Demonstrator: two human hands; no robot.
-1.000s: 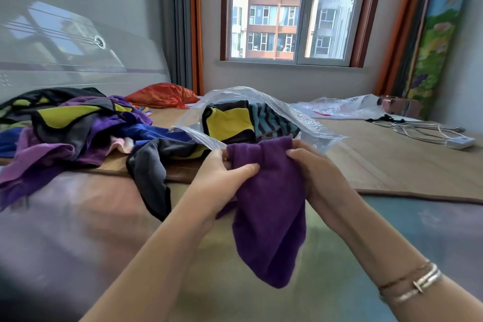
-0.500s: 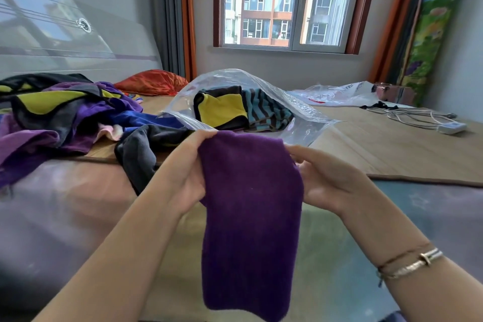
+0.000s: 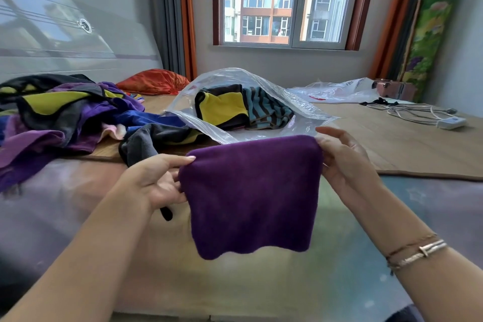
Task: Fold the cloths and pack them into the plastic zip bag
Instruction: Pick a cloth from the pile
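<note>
Fuzzy purple cloth (image 3: 252, 196), folded over along a soft rounded top edge, held up just in front of the crinkled clear zip bag (image 3: 308, 110). Pinched at its top corners by left hand (image 3: 154, 180) and right hand (image 3: 342, 162). Inside the bag, a yellow-and-black cloth (image 3: 222, 108) beside a striped one (image 3: 266, 110). Loose pile of cloths (image 3: 65, 118) at the bed's left edge. Spread wider than half a second ago, and hanging shorter.
</note>
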